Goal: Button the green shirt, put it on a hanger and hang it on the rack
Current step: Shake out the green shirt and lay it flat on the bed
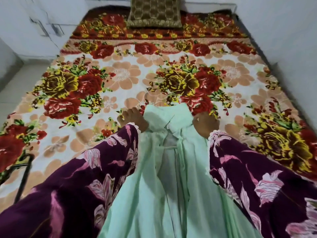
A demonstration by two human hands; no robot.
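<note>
The left hand [133,119] and the right hand [205,125], both in purple floral sleeves, each clutch the top of the pale mint-green cotton shirt [164,177], one at either shoulder beside the collar. The shirt hangs between the arms, its long axis running from the hands back toward the person, front open and unbuttoned. Both hands are equally near. Beyond lies the flowered blanket bed [120,73]. The hem is cut off below; buttons are too blurred to make out, and no hanger or rack shows clearly.
</note>
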